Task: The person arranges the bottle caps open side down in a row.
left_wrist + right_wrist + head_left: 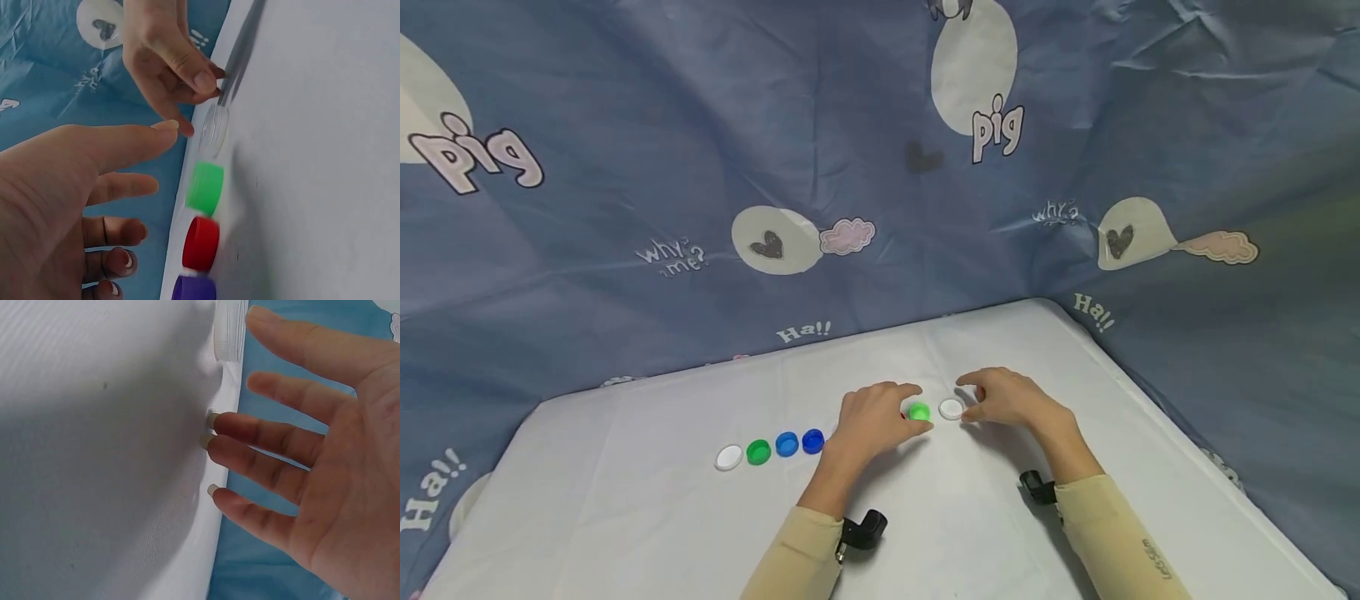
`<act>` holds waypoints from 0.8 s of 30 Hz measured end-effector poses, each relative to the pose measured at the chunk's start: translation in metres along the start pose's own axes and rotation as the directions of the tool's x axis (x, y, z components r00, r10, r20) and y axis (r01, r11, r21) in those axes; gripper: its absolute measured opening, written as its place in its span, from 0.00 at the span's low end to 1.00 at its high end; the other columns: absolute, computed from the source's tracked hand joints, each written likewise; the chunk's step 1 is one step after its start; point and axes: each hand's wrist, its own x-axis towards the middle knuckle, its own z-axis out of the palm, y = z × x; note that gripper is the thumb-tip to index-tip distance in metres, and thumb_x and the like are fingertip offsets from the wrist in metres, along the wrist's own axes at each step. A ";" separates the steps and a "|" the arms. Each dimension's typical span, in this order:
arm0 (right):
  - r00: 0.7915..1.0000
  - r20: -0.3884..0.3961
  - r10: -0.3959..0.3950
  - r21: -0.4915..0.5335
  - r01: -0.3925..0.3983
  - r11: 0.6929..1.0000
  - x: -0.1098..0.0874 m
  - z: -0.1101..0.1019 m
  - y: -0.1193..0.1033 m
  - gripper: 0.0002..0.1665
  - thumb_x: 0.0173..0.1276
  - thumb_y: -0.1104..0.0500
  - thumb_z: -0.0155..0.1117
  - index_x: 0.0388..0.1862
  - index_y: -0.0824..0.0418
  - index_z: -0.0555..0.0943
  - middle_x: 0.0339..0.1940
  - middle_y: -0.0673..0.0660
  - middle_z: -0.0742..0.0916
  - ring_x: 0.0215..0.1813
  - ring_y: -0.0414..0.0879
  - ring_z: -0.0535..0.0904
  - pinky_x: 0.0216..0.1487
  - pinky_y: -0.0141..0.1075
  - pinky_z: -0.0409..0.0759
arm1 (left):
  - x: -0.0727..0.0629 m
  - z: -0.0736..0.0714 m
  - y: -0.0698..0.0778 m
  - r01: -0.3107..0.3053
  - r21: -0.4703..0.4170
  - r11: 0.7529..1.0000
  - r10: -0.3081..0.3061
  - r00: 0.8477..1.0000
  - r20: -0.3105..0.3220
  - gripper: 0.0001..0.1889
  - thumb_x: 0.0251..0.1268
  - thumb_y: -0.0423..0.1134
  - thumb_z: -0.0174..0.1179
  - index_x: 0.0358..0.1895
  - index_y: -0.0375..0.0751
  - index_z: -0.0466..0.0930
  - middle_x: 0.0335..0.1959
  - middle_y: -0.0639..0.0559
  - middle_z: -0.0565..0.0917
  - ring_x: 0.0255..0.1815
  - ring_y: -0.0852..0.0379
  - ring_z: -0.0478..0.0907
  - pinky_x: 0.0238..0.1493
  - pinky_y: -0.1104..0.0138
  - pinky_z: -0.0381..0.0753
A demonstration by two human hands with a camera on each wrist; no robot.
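My left hand (pixel 874 421) hovers over the row of bottle caps, thumb and fingers spread beside a light green cap (pixel 919 412). Nothing is in its grasp. In the head view this hand covers most of a red cap (pixel 201 244) and a purple cap (pixel 195 289), which the left wrist view shows standing side by side. Just right of the light green cap lies a white cap (pixel 951 408). My right hand (pixel 1009 397) is at that cap's right side, its fingers apart and relaxed, and the right wrist view shows the palm holding nothing.
Leftward the row continues with a dark blue cap (pixel 813 442), a lighter blue cap (pixel 787 444), a green cap (pixel 758 452) and another white cap (pixel 728 457). They lie on a white-covered table (pixel 625 517). A blue printed curtain (pixel 700 167) hangs behind and to the sides.
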 end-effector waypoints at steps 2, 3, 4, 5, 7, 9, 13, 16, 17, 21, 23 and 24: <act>1.000 0.000 -0.001 -0.001 0.001 1.000 0.001 0.001 0.000 0.35 0.55 0.48 0.76 0.64 0.52 0.80 0.32 0.49 0.81 0.31 0.42 0.74 0.32 0.36 0.70 | 0.003 0.002 0.003 -0.011 -0.002 1.000 0.011 1.000 -0.001 0.30 0.53 0.68 0.65 0.60 0.65 0.81 0.51 0.59 0.87 0.45 0.53 0.85 0.37 0.56 0.77; 1.000 -0.002 -0.004 -0.004 0.004 1.000 0.001 0.001 -0.001 0.35 0.56 0.48 0.76 0.63 0.52 0.80 0.32 0.49 0.81 0.31 0.42 0.73 0.32 0.36 0.70 | 0.005 0.003 0.004 -0.017 -0.006 1.000 0.017 1.000 -0.002 0.30 0.53 0.68 0.66 0.60 0.65 0.81 0.51 0.59 0.87 0.45 0.53 0.85 0.37 0.56 0.77; 1.000 -0.003 -0.009 -0.006 0.009 1.000 0.001 0.001 -0.001 0.34 0.56 0.48 0.76 0.63 0.52 0.80 0.32 0.49 0.81 0.31 0.42 0.73 0.32 0.36 0.70 | 0.007 0.004 0.005 -0.021 -0.009 1.000 0.021 1.000 -0.002 0.30 0.53 0.67 0.66 0.60 0.65 0.81 0.51 0.59 0.87 0.45 0.53 0.85 0.36 0.57 0.77; 1.000 -0.002 -0.010 -0.003 0.010 1.000 0.002 0.001 -0.001 0.34 0.56 0.48 0.76 0.63 0.52 0.81 0.31 0.49 0.81 0.31 0.42 0.73 0.32 0.36 0.70 | 0.009 0.005 0.007 -0.024 -0.015 1.000 0.024 1.000 -0.002 0.30 0.52 0.67 0.67 0.60 0.64 0.81 0.50 0.59 0.87 0.44 0.53 0.85 0.35 0.57 0.76; 1.000 -0.002 -0.012 0.002 0.012 1.000 0.002 0.001 -0.002 0.33 0.56 0.49 0.76 0.62 0.52 0.81 0.31 0.50 0.81 0.31 0.42 0.73 0.32 0.36 0.69 | 0.012 0.007 0.009 -0.023 -0.017 1.000 0.023 1.000 0.000 0.30 0.52 0.67 0.67 0.59 0.64 0.81 0.48 0.59 0.87 0.41 0.54 0.84 0.34 0.58 0.75; 1.000 -0.003 -0.015 0.005 0.015 1.000 0.002 0.001 -0.002 0.33 0.56 0.49 0.76 0.62 0.53 0.81 0.31 0.50 0.81 0.30 0.42 0.73 0.31 0.36 0.69 | 0.016 0.009 0.011 -0.021 -0.016 1.000 0.021 1.000 0.000 0.30 0.52 0.66 0.67 0.59 0.63 0.82 0.45 0.58 0.87 0.39 0.55 0.83 0.32 0.59 0.75; 1.000 -0.012 -0.017 0.001 0.017 1.000 0.003 0.001 -0.002 0.33 0.55 0.50 0.77 0.61 0.53 0.82 0.29 0.50 0.80 0.29 0.42 0.72 0.31 0.36 0.69 | 0.022 0.013 0.015 -0.011 0.005 1.000 0.011 1.000 0.005 0.30 0.53 0.66 0.67 0.60 0.63 0.81 0.41 0.57 0.84 0.36 0.57 0.80 0.32 0.60 0.75; 1.000 -0.022 -0.022 -0.009 0.022 1.000 0.004 0.001 -0.003 0.32 0.54 0.50 0.77 0.60 0.52 0.82 0.28 0.49 0.80 0.29 0.41 0.72 0.30 0.35 0.69 | 0.024 0.015 0.017 -0.005 0.013 1.000 0.005 1.000 0.009 0.30 0.53 0.65 0.68 0.60 0.62 0.81 0.41 0.56 0.83 0.37 0.56 0.81 0.33 0.60 0.76; 0.999 -0.023 -0.024 -0.009 0.024 1.000 0.004 0.002 -0.003 0.32 0.54 0.50 0.77 0.60 0.52 0.83 0.28 0.49 0.80 0.28 0.41 0.72 0.30 0.35 0.68 | 0.025 0.015 0.017 -0.004 0.017 1.000 0.004 1.000 0.008 0.30 0.52 0.65 0.68 0.60 0.63 0.82 0.41 0.56 0.83 0.38 0.55 0.81 0.33 0.59 0.77; 0.999 -0.027 -0.033 0.000 0.033 0.999 0.004 0.003 -0.004 0.29 0.53 0.51 0.78 0.57 0.50 0.84 0.27 0.49 0.80 0.28 0.41 0.72 0.30 0.36 0.68 | 0.027 0.019 0.020 -0.008 0.013 1.000 0.008 1.000 -0.008 0.29 0.50 0.64 0.70 0.57 0.62 0.83 0.40 0.56 0.84 0.37 0.54 0.82 0.33 0.59 0.77; 0.999 -0.029 -0.040 0.001 0.040 0.999 0.004 0.003 -0.004 0.27 0.54 0.51 0.77 0.55 0.50 0.85 0.26 0.49 0.79 0.27 0.41 0.71 0.29 0.36 0.68 | 0.029 0.020 0.022 -0.008 0.011 1.000 0.008 1.000 -0.016 0.28 0.49 0.64 0.71 0.55 0.61 0.84 0.39 0.56 0.84 0.37 0.54 0.83 0.33 0.58 0.77; 0.999 -0.031 -0.044 -0.001 0.044 0.999 0.004 0.004 -0.004 0.26 0.54 0.51 0.77 0.54 0.49 0.86 0.25 0.49 0.79 0.27 0.41 0.71 0.29 0.36 0.68 | 0.030 0.020 0.022 -0.008 0.008 1.000 0.008 1.000 -0.021 0.28 0.49 0.63 0.72 0.55 0.60 0.85 0.38 0.56 0.84 0.36 0.53 0.83 0.32 0.58 0.77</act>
